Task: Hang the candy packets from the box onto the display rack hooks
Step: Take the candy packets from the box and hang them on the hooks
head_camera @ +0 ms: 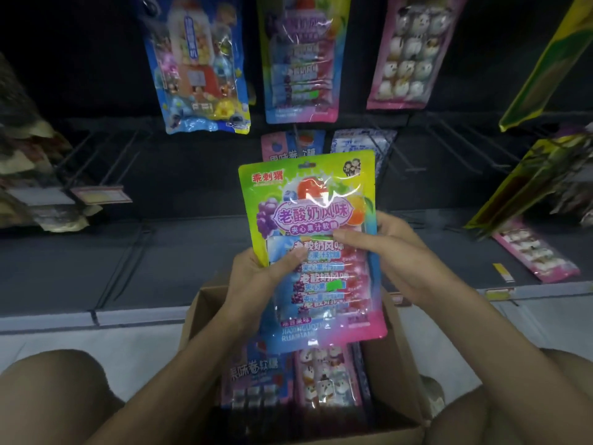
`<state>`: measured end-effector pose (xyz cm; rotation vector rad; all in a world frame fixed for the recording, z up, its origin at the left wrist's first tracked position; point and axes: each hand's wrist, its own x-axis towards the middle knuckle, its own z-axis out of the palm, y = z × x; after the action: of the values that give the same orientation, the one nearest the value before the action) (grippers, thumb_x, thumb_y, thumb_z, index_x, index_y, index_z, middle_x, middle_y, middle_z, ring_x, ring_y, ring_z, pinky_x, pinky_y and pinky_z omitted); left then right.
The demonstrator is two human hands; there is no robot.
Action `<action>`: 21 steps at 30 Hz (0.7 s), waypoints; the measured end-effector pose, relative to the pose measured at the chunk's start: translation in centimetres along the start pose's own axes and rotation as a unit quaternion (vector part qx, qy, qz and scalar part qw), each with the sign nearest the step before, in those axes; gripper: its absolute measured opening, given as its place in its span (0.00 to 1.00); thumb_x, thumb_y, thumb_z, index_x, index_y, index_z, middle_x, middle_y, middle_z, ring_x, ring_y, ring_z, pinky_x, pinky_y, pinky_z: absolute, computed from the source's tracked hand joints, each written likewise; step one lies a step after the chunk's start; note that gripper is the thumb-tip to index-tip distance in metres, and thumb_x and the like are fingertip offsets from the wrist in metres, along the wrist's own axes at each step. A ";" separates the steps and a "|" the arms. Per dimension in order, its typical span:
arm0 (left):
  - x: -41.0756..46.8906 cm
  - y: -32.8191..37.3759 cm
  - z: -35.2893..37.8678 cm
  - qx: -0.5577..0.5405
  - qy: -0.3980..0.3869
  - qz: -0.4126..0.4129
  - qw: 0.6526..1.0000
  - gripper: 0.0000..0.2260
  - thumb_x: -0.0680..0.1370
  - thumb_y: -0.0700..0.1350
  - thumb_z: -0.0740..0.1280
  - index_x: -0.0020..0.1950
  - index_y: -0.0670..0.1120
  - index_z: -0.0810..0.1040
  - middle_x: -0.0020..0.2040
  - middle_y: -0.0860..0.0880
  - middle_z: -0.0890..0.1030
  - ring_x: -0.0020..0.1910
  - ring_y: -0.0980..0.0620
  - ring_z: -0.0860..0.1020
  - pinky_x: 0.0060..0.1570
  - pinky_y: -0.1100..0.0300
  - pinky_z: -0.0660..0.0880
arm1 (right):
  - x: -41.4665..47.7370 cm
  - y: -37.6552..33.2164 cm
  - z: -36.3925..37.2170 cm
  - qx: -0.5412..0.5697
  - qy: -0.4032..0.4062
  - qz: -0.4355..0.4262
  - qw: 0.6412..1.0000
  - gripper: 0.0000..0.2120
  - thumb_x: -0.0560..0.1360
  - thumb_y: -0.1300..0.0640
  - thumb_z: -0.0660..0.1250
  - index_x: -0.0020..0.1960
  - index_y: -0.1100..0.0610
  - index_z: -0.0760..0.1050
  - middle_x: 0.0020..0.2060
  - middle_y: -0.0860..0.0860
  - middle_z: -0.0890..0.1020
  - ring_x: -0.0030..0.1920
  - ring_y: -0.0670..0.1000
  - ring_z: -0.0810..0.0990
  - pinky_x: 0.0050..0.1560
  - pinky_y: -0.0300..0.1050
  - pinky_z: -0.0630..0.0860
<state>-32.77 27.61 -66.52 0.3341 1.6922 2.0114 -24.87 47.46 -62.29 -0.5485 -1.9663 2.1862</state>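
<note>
A rainbow-coloured candy packet (313,220) with grape and fruit pictures is held upright over the open cardboard box (398,354). My left hand (256,274) grips its left edge, thumb across the front. My right hand (394,248) grips its right edge, thumb on the front. Inside the box lie a pink-blue packet (253,383) and a pink marshmallow packet (324,377). An identical rainbow packet (300,59) hangs on the rack above.
A blue toy-candy packet (199,65) and a pink marshmallow packet (414,49) hang on the upper row. Bare black hooks (106,162) jut out at left and right. More packets (295,146) hang behind the held one. Yellow-green packets (545,65) hang at right. My knees frame the box.
</note>
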 end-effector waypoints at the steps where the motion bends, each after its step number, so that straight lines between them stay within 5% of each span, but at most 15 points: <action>1: 0.2 0.5 0.2 0.006 0.002 0.012 1.000 0.11 0.77 0.42 0.75 0.58 0.39 0.85 0.53 0.41 0.88 0.52 0.40 0.87 0.54 0.43 0.84 | 0.0 -0.5 -0.1 0.001 0.002 -0.013 1.000 0.20 0.70 0.58 0.80 0.61 0.59 0.82 0.54 0.58 0.88 0.55 0.61 0.88 0.65 0.65 0.80; 6: 1.1 3.8 1.0 -0.039 0.039 0.057 0.997 0.16 0.73 0.47 0.76 0.58 0.40 0.84 0.55 0.40 0.87 0.54 0.38 0.86 0.57 0.40 0.82 | 0.4 -2.6 -0.2 -0.001 0.019 -0.077 0.997 0.21 0.69 0.54 0.81 0.59 0.61 0.84 0.53 0.58 0.89 0.55 0.62 0.88 0.64 0.63 0.81; 13: 1.7 7.4 2.3 -0.042 -0.013 0.025 0.999 0.16 0.71 0.41 0.79 0.57 0.39 0.85 0.56 0.34 0.86 0.56 0.31 0.84 0.61 0.29 0.77 | 1.9 -3.5 -0.4 0.079 0.050 -0.109 0.990 0.33 0.57 0.44 0.89 0.56 0.61 0.86 0.54 0.62 0.87 0.58 0.66 0.86 0.69 0.68 0.77; 18: 2.0 9.4 2.4 -0.040 0.000 0.000 0.999 0.13 0.74 0.37 0.78 0.57 0.37 0.84 0.54 0.33 0.86 0.52 0.30 0.85 0.59 0.30 0.79 | 2.3 -5.5 -0.3 0.046 0.031 -0.120 0.991 0.27 0.64 0.46 0.85 0.55 0.60 0.85 0.55 0.64 0.87 0.59 0.71 0.84 0.66 0.72 0.76; 21: 2.8 10.7 2.9 -0.027 0.018 0.014 0.999 0.12 0.75 0.38 0.77 0.57 0.37 0.84 0.52 0.35 0.87 0.50 0.33 0.86 0.57 0.35 0.81 | 2.8 -7.2 -0.1 0.021 0.029 -0.123 0.992 0.25 0.66 0.43 0.84 0.56 0.57 0.85 0.52 0.58 0.88 0.54 0.67 0.86 0.60 0.62 0.82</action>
<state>-35.92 30.28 -55.87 0.3057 1.6610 2.0897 -28.37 49.45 -55.65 -0.3389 -1.8447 2.0307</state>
